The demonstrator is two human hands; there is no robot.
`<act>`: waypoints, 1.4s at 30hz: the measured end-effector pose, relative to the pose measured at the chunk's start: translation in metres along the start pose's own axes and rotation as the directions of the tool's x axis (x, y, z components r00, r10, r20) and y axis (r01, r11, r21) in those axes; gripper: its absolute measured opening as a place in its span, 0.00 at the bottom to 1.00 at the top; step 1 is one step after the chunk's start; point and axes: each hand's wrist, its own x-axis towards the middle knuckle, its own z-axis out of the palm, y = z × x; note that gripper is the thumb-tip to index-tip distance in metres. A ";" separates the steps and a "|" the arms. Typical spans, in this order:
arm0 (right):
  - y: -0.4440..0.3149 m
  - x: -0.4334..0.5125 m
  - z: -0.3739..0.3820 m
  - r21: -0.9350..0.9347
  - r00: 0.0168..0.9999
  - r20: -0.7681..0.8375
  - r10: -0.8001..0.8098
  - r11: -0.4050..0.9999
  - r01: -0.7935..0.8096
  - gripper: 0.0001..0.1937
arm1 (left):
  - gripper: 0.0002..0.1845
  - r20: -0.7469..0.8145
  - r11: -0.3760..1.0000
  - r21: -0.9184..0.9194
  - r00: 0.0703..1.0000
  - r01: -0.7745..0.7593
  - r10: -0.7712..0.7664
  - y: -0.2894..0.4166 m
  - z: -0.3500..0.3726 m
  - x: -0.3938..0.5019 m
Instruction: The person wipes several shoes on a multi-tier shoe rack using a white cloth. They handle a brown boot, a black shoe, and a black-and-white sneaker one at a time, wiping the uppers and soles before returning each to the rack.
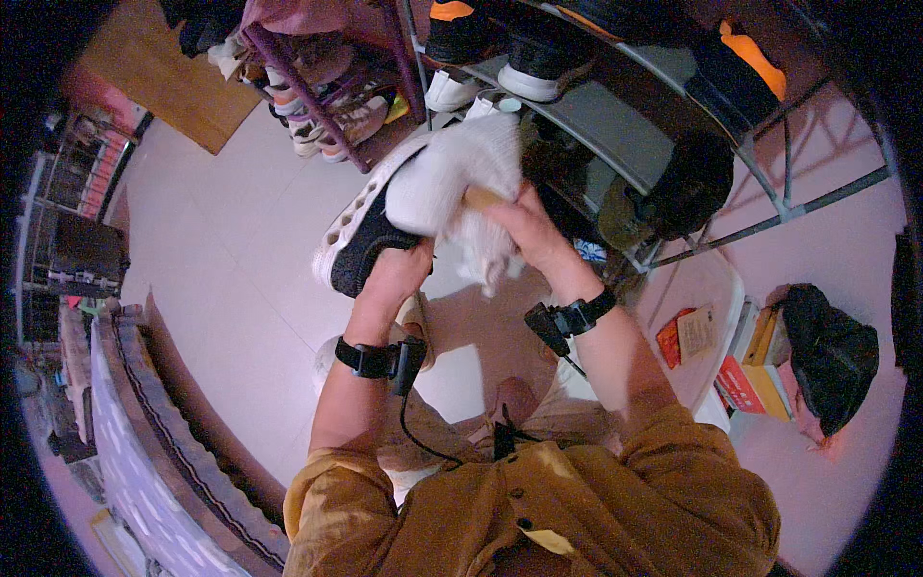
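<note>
A black sneaker (353, 252) with a thick white sole, pierced by a row of holes, is held up in front of me, sole side towards the left. My left hand (405, 268) grips it by the opening, with the fingers partly hidden inside or behind the shoe. In my right hand (525, 225) is a white cloth (440, 184), bunched and slightly blurred. The cloth lies against the upper and covers much of the shoe's far part. Its loose end hangs below my right hand.
A metal shoe rack (613, 141) with several shoes stands ahead to the right. Beyond the sneaker is a purple-framed rack (310, 94) of shoes. At right, a black cap (829, 353) rests by books and boxes (753, 382). A bed or couch edge (166, 447) runs along the left.
</note>
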 end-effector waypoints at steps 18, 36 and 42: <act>0.010 0.024 -0.014 -0.529 0.864 -0.337 -0.374 0.835 0.155 0.24 | 0.22 0.110 0.706 -0.536 0.868 0.462 -0.484 0.038 -0.021 -0.003; 0.022 -0.001 0.014 -0.411 0.984 0.079 0.161 0.905 -0.115 0.27 | 0.23 0.151 -0.150 -0.983 0.925 0.104 -0.348 -0.002 -0.038 0.022; 0.029 0.019 0.008 -0.292 0.975 -0.147 -0.164 0.950 0.115 0.23 | 0.21 0.177 -0.193 -0.973 0.943 0.125 -0.281 0.015 -0.036 0.015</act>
